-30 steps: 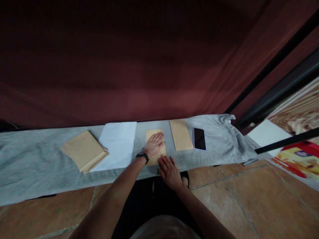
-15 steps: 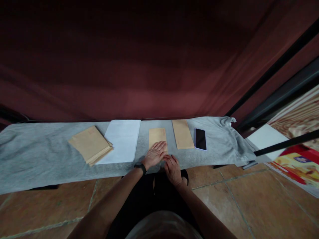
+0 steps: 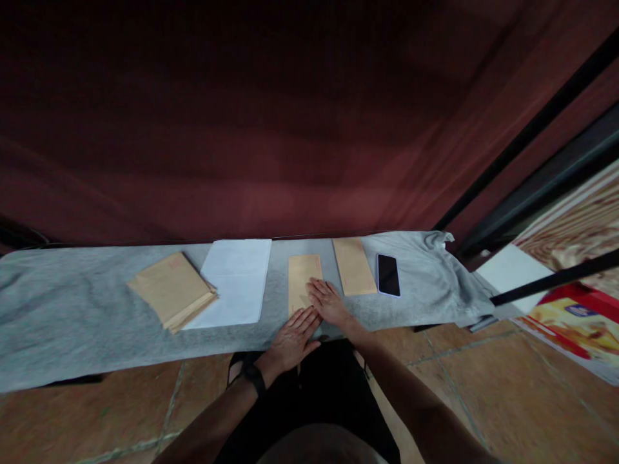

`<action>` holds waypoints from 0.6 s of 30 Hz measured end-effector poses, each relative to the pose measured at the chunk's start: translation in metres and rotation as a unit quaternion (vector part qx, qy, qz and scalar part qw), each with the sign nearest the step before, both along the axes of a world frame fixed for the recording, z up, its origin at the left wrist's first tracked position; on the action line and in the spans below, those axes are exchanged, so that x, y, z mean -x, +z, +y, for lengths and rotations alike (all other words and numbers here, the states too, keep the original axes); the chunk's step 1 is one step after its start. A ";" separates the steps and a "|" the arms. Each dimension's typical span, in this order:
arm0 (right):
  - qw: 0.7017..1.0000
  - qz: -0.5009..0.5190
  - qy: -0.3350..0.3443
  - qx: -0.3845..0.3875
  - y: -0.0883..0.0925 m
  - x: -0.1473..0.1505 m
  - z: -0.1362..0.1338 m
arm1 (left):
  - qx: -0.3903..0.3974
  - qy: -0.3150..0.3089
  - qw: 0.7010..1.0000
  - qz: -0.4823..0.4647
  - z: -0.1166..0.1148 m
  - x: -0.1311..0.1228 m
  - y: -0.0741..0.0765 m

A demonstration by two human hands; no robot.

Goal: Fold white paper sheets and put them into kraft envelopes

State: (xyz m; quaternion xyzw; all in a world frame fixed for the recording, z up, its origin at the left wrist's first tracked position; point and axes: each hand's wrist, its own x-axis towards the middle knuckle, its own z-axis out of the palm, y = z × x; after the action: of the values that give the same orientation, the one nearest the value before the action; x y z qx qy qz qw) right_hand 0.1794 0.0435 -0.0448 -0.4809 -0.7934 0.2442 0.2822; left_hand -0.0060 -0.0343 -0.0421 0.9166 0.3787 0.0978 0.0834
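A brown envelope [image 3: 300, 277] lies lengthwise on the grey cloth [image 3: 72, 309] in front of me. My right hand [image 3: 329, 301] lies flat on the envelope's near right part, fingers stretched out. At the envelope's near end rests my left hand [image 3: 293, 340], open and flat, with a black band on its wrist. Neither hand holds anything.
A second brown envelope [image 3: 354, 266] and a black phone [image 3: 388, 275] lie to the right. A white sheet [image 3: 235, 282] and a stack of brown envelopes [image 3: 171, 290] lie to the left. A dark red curtain hangs behind; tiled floor is below.
My left hand slid back from the envelope's middle to its near end. My right hand moved forward onto the envelope.
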 end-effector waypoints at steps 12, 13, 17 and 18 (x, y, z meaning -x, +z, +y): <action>0.995 -0.056 -0.086 -0.004 -0.005 0.015 0.063 | -0.020 -0.009 1.000 0.010 0.004 0.002 -0.004; 0.995 -0.054 -0.077 -0.009 -0.007 0.014 0.057 | -0.021 -0.008 1.000 0.009 0.004 0.002 -0.004; 0.997 -0.051 -0.046 -0.033 -0.013 0.005 0.019 | -0.021 -0.008 1.000 0.001 0.004 0.001 -0.004; 0.997 -0.053 -0.045 -0.039 -0.015 0.003 0.006 | -0.020 -0.007 1.000 -0.002 0.004 0.001 -0.004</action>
State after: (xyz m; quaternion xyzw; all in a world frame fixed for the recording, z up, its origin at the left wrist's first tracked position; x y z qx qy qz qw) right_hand 0.1769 0.0499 -0.0595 -0.5167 -0.7940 0.1741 0.2689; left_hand -0.0072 -0.0306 -0.0459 0.9206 0.3698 0.1061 0.0664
